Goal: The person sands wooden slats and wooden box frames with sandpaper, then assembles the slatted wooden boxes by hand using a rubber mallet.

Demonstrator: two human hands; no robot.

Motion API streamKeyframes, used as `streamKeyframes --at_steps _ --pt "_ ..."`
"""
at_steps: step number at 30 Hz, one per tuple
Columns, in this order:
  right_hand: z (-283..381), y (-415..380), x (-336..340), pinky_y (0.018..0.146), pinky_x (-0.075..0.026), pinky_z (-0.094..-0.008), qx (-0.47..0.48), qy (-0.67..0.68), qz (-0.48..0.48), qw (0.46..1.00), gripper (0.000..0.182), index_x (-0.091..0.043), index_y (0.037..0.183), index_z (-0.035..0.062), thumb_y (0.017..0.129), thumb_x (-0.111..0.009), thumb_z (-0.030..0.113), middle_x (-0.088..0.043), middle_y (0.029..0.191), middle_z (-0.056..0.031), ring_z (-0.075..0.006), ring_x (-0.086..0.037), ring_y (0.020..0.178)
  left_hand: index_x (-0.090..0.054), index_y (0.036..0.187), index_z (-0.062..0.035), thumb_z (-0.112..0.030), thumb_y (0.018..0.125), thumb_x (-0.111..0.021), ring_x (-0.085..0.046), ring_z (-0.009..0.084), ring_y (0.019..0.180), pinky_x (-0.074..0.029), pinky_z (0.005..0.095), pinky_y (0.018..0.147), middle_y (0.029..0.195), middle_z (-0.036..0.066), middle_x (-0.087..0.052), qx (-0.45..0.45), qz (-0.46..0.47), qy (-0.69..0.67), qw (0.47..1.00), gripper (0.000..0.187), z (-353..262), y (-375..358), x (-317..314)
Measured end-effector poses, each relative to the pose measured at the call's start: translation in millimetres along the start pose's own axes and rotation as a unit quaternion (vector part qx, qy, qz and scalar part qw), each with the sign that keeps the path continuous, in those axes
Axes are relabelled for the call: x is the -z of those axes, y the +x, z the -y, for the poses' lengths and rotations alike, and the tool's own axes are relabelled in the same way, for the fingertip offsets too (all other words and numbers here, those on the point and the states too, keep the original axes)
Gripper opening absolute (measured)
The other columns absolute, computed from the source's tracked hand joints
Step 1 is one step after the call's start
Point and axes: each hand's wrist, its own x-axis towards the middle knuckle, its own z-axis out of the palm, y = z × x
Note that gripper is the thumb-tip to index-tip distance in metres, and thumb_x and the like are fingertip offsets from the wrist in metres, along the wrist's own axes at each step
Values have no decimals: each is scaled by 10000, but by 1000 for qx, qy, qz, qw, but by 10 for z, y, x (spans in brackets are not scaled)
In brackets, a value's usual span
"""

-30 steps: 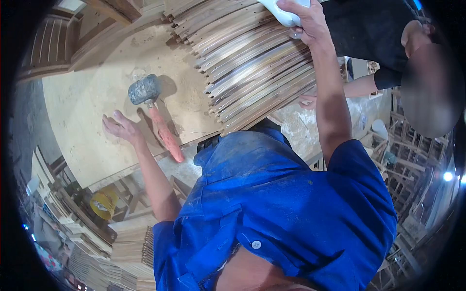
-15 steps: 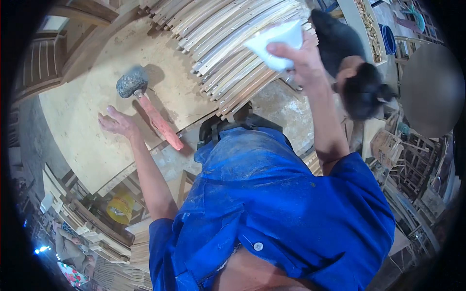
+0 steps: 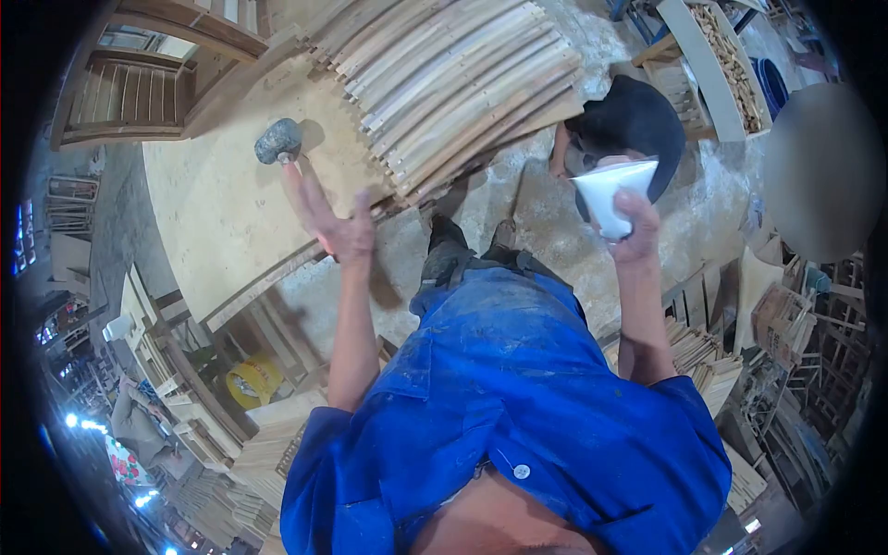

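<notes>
My right hand [image 3: 636,231] is wrapped round a white pouch [image 3: 615,190], wide and flat at its top edge and narrower toward my palm. It is held up over the floor, overlapping a crouching person behind it in this view. With fingers spread, my left hand [image 3: 347,231] hovers by the edge of the workbench and holds nothing. Behind that hand lies a mallet with a dark, rounded head [image 3: 278,141] and a reddish handle [image 3: 292,176]. My fingers cover much of the handle.
Curved wooden slats [image 3: 462,83] lie in rows on the pale workbench [image 3: 208,222]. A crouching person [image 3: 634,116] is just right of them. A box of small wood pieces [image 3: 721,55] stands at the upper right, and a yellow bucket [image 3: 254,381] sits below the bench.
My right hand has moved away from over the slats, lower and rightward, with the white pouch. My left hand has shifted right, in front of the mallet handle. I appear farther from the bench.
</notes>
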Motion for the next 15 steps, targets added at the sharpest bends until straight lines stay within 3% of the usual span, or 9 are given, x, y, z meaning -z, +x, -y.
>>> streamKeyframes --at_steps 1,3,4,7,9,12,14,15 --pt "12 -83 134 538 -485 -244 -5 4 -7 1000 545 -516 1173 35 722 -773 199 -559 950 -81 -158 -604 733 -391 1480 4 -472 862 -732 -248 380 1464 -216 505 1203 1535 200 -333 -14 -4 12 1000 850 -157 -175 -44" --pt "38 -223 460 427 -433 -250 -22 62 85 994 554 -493 1174 37 728 -774 209 -542 930 -96 -162 -563 610 -377 1505 -34 -490 816 -765 -232 397 1470 -213 552 1185 1570 207 -289 -44 14 20 999 913 -418 -413 -45" --pt "-17 -290 573 402 -419 -266 -8 67 77 995 570 -500 1183 24 729 -781 224 -540 937 -114 -151 -516 534 -377 1505 -34 -490 816 -765 -232 397 1470 -213 552 1185 1570 207 -289 -34 33 24 999 913 -523 -554 -3" --pt "-156 -475 818 398 -421 -271 -5 72 78 994 602 -509 1203 26 722 -798 245 -539 955 -118 -159 -526 546 -374 1510 -39 -502 778 -774 -274 422 1441 -177 562 1178 1556 255 -300 -83 63 -17 994 954 -586 -867 -19" --pt "-251 -626 901 471 -539 -272 -8 40 32 999 630 -543 1133 1 658 -812 316 -609 922 -111 -167 -632 590 -372 1511 -39 -491 778 -772 -278 419 1441 -170 569 1177 1555 260 -296 -100 110 -8 989 949 -567 -1148 18" --pt "-420 -862 991 463 -530 -276 -33 47 -2 998 640 -549 1126 -3 657 -812 343 -610 914 -112 -163 -639 620 -379 1508 -56 -472 776 -775 -297 418 1435 -165 594 1168 1544 274 -299 -126 174 21 976 930 -427 -1605 74" --pt "-551 -994 1058 456 -522 -280 -31 77 4 997 638 -544 1146 -3 665 -815 319 -608 956 -123 -172 -646 646 -402 1496 -67 -462 778 -776 -307 431 1427 -171 621 1156 1525 288 -316 -112 270 44 955 901 -256 -1904 108" --pt "-614 -1065 1069 454 -520 -284 -24 101 0 995 637 -542 1161 1 671 -819 300 -603 988 -129 -180 -643 642 -414 1485 -69 -446 800 -761 -303 429 1428 -192 592 1166 1516 266 -335 -108 299 60 946 856 -175 -2036 152"
